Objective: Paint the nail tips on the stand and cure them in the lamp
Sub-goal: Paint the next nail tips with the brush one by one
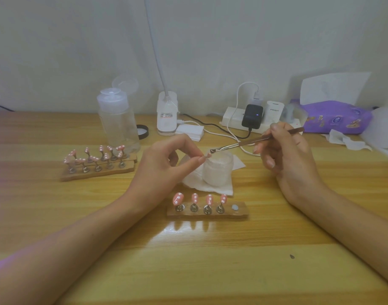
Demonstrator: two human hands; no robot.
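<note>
Head view: at the centre of the frame the left hand pinches one small pink nail tip between thumb and forefinger, the other fingers curled in. Right of centre, the right hand holds a thin metal-handled brush like a pen. The brush's dark tip sits against the pinched nail tip, above a small frosted white jar that stands on a white paper tissue.

Just below the jar, a short brown wooden stand on the pale wooden table carries four pink white-dotted nail tips on metal holders. Its rightmost spot is bare.

At centre left, two longer wooden stands carry more pink tips, with a clear plastic pump bottle behind them. At upper centre there is a white clamp base with a flexible neck.
</note>
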